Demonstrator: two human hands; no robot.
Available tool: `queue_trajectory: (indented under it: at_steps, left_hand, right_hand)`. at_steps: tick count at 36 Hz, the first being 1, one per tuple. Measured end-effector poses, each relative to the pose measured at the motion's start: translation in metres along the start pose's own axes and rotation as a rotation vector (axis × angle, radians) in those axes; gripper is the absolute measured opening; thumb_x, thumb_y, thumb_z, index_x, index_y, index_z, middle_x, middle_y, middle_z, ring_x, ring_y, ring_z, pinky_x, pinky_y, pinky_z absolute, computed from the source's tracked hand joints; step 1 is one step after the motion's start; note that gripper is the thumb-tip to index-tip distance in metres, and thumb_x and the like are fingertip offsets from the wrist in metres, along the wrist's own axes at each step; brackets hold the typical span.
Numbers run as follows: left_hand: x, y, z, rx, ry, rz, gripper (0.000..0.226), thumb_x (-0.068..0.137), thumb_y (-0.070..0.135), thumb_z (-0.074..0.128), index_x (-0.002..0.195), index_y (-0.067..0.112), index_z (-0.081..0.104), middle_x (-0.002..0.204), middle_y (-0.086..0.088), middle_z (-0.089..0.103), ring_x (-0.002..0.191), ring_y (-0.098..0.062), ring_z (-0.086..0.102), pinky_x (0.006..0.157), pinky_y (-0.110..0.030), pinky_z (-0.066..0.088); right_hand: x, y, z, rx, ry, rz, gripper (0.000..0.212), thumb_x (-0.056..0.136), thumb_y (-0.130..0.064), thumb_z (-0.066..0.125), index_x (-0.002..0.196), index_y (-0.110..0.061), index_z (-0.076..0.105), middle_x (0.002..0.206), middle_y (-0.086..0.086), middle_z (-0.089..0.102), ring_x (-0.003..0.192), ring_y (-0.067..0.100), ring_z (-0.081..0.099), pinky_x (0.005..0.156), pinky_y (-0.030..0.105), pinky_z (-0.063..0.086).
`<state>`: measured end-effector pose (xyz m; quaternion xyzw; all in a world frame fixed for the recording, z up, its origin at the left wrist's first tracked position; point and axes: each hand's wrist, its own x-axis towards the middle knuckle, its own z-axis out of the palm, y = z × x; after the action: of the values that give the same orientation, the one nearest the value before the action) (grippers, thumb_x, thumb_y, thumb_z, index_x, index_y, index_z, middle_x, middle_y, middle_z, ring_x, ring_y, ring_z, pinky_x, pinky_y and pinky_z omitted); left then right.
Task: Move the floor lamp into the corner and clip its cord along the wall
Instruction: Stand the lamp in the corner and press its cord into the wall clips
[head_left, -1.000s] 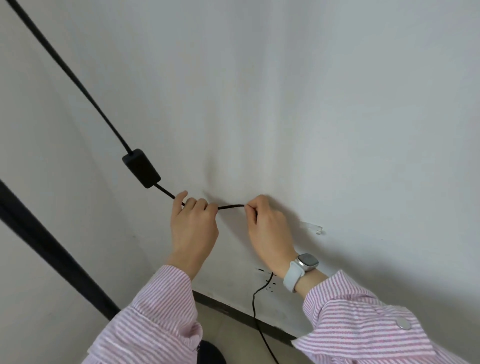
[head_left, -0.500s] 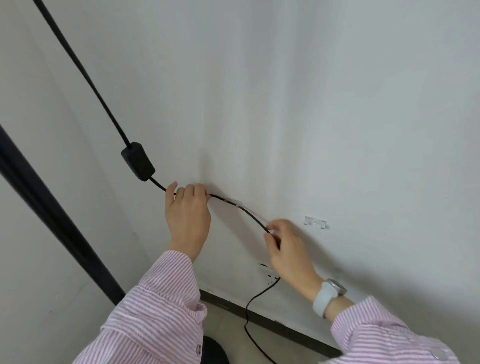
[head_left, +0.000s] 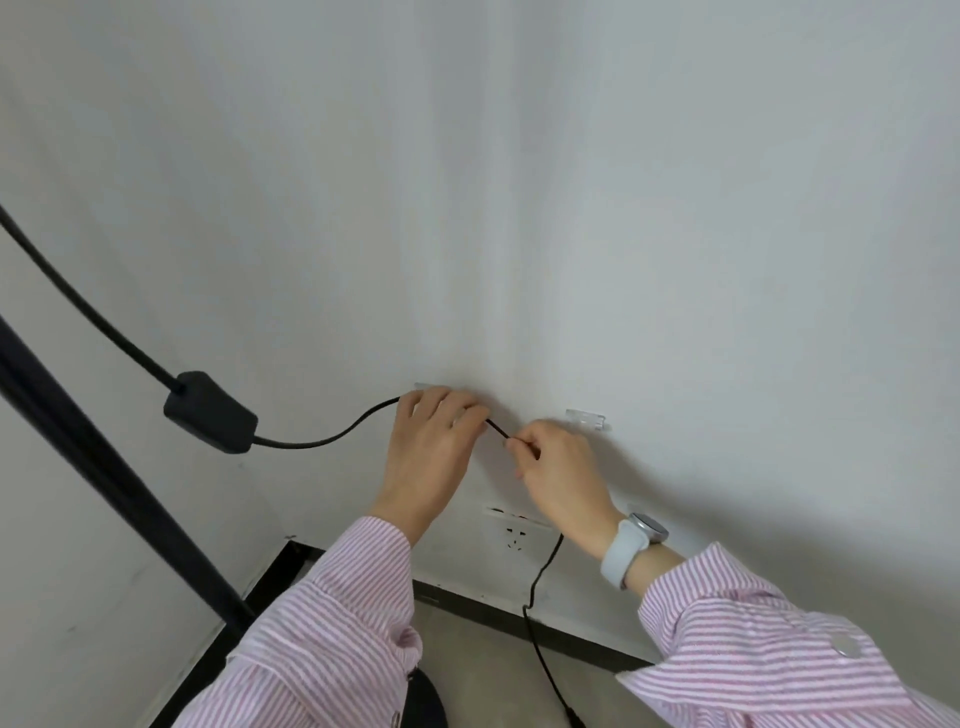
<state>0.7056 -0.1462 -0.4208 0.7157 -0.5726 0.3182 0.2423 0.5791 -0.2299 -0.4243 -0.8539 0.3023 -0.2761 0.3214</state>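
Note:
The floor lamp's black pole (head_left: 104, 478) slants up the left side, standing in the room's corner. Its thin black cord (head_left: 332, 440) runs from an inline switch box (head_left: 210, 410) to my hands. My left hand (head_left: 431, 457) presses the cord against the white wall, mostly covering a clear clip (head_left: 423, 386) there. My right hand (head_left: 558, 467) pinches the cord just to the right of the left hand. A second clear clip (head_left: 586, 417) sits on the wall just above my right hand, with nothing in it. Below my right wrist the cord hangs to the floor.
A white wall socket (head_left: 517, 532) sits low on the wall under my hands. A black skirting board (head_left: 467, 603) runs along the floor. The lamp's dark base (head_left: 428, 699) shows at the bottom between my striped sleeves.
My right hand has slid back up along the cord, close to the left hand. The view has shifted, so the switch box now lies farther left with the cord sagging.

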Motion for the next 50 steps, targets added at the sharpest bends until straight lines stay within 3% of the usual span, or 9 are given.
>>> queue_trajectory:
  at_steps: [5, 10, 15, 19, 22, 26, 33, 36, 50]
  left_hand:
    - [0.005, -0.001, 0.003, 0.027, 0.002, -0.010, 0.015, 0.071, -0.002, 0.073, 0.078, 0.008, 0.065, 0.077, -0.006, 0.067, 0.070, -0.027, 0.061, 0.072, -0.031, 0.034]
    - [0.006, -0.005, 0.001, 0.093, 0.033, -0.072, 0.018, 0.070, -0.002, 0.074, 0.080, 0.010, 0.065, 0.075, -0.004, 0.067, 0.073, -0.029, 0.060, 0.069, -0.031, 0.028]
    - [0.009, -0.004, -0.001, 0.165, 0.074, -0.166, 0.013, 0.073, 0.004, 0.075, 0.077, 0.013, 0.067, 0.075, -0.001, 0.069, 0.078, -0.030, 0.059, 0.071, -0.033, 0.026]
    - [0.009, 0.014, -0.001, 0.088, 0.096, -0.077, 0.021, 0.070, 0.000, 0.074, 0.083, 0.015, 0.068, 0.083, 0.002, 0.070, 0.082, -0.030, 0.061, 0.078, -0.037, 0.030]
    - [0.011, 0.035, 0.000, 0.006, 0.104, 0.028, 0.015, 0.075, 0.008, 0.072, 0.086, 0.017, 0.069, 0.085, 0.003, 0.071, 0.080, -0.027, 0.063, 0.079, -0.038, 0.032]
    - [0.013, 0.056, 0.005, -0.061, 0.097, 0.043, 0.009, 0.078, 0.015, 0.071, 0.087, 0.016, 0.069, 0.082, 0.002, 0.070, 0.079, -0.026, 0.063, 0.077, -0.037, 0.034]
    - [0.019, 0.059, 0.005, -0.014, 0.042, -0.041, 0.010, 0.073, 0.015, 0.075, 0.068, 0.015, 0.067, 0.067, 0.001, 0.064, 0.070, -0.027, 0.060, 0.071, -0.038, 0.034]
    - [0.021, 0.061, 0.005, -0.002, -0.008, -0.095, 0.012, 0.073, 0.015, 0.076, 0.066, 0.013, 0.066, 0.068, -0.002, 0.063, 0.069, -0.028, 0.059, 0.067, -0.040, 0.043]
    - [0.022, 0.072, 0.004, 0.025, 0.000, -0.258, 0.021, 0.072, 0.018, 0.075, 0.060, 0.011, 0.060, 0.062, -0.004, 0.060, 0.062, -0.028, 0.054, 0.067, -0.042, 0.042]
  right_hand:
    - [-0.009, 0.008, -0.011, 0.063, -0.062, 0.065, 0.008, 0.087, -0.025, 0.053, 0.082, -0.022, 0.059, 0.064, -0.007, 0.060, 0.061, 0.013, 0.056, 0.061, 0.028, 0.043]
    - [-0.028, 0.028, -0.035, 0.074, -0.103, 0.132, 0.010, 0.088, -0.023, 0.049, 0.081, -0.030, 0.050, 0.056, -0.009, 0.058, 0.052, 0.017, 0.059, 0.057, 0.030, 0.046]
    - [-0.037, 0.034, -0.059, 0.071, 0.024, 0.107, 0.021, 0.088, -0.017, 0.051, 0.073, -0.031, 0.046, 0.056, -0.005, 0.060, 0.050, 0.010, 0.054, 0.054, 0.027, 0.043]
    - [-0.034, 0.027, -0.070, -0.015, 0.091, 0.031, 0.014, 0.087, -0.013, 0.051, 0.075, -0.020, 0.050, 0.051, -0.002, 0.056, 0.047, 0.013, 0.050, 0.049, 0.030, 0.041]
    - [-0.031, 0.019, -0.075, -0.103, 0.076, -0.014, 0.012, 0.087, -0.012, 0.049, 0.075, -0.015, 0.052, 0.054, 0.005, 0.060, 0.041, 0.019, 0.050, 0.048, 0.038, 0.046]
    - [-0.029, 0.010, -0.077, -0.217, 0.072, -0.086, 0.011, 0.086, -0.012, 0.049, 0.079, -0.012, 0.058, 0.064, 0.009, 0.066, 0.055, 0.028, 0.053, 0.055, 0.040, 0.047]
    - [-0.031, 0.014, -0.081, -0.249, 0.029, -0.040, 0.011, 0.088, -0.021, 0.049, 0.095, -0.015, 0.055, 0.089, 0.006, 0.073, 0.082, 0.031, 0.062, 0.070, 0.040, 0.051]
    - [-0.035, 0.022, -0.088, -0.268, 0.034, -0.019, 0.007, 0.088, -0.021, 0.049, 0.090, -0.017, 0.053, 0.084, 0.004, 0.073, 0.079, 0.029, 0.062, 0.068, 0.039, 0.051]
    - [-0.016, 0.002, -0.110, -0.247, 0.260, -0.086, 0.009, 0.086, -0.015, 0.052, 0.082, -0.010, 0.058, 0.074, 0.007, 0.069, 0.068, 0.028, 0.059, 0.060, 0.040, 0.049]
